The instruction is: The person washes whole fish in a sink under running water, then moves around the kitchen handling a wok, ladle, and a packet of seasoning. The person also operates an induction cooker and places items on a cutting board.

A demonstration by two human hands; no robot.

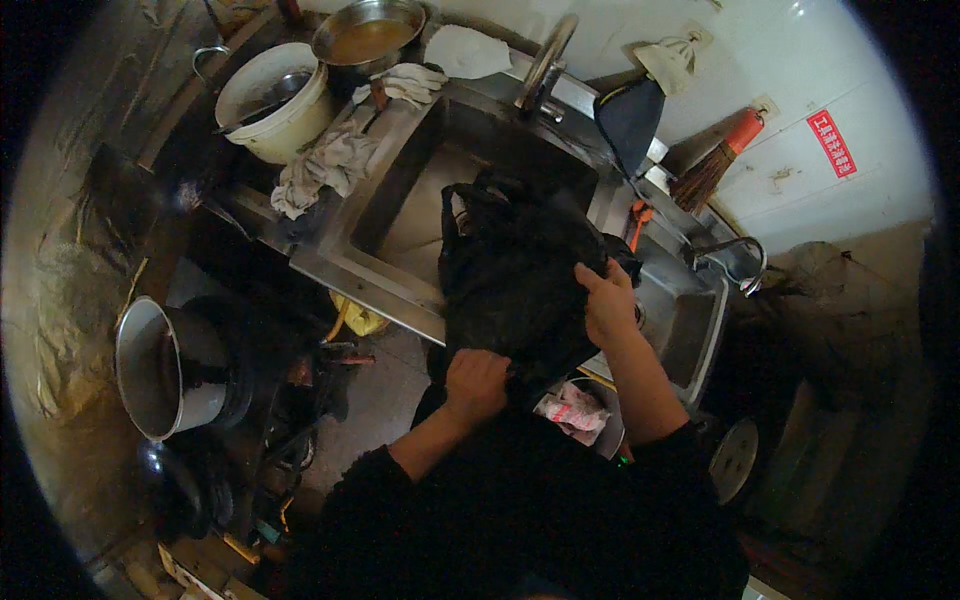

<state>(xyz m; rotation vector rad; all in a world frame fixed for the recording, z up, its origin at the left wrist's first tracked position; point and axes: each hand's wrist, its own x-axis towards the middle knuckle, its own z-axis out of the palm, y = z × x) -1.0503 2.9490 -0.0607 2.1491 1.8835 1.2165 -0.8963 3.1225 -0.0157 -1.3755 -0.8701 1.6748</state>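
A black plastic bag [517, 277] with loop handles hangs between my hands, in front of a stainless steel double sink [337, 259]. My left hand [478, 382] is closed on its lower left edge. At the bag's right side, my right hand [609, 300] pinches it between thumb and fingers. The bag hides part of the larger basin and the divider between the basins. What it holds, if anything, cannot be seen.
Left of the sink are a white bucket [285, 142], a metal bowl of brownish liquid [375, 64], cotton gloves [409, 82] and a crumpled rag [330, 165]. Faucets [551, 60] and a hanging whisk broom [720, 161] stand behind. A large pot [172, 367] is lower left.
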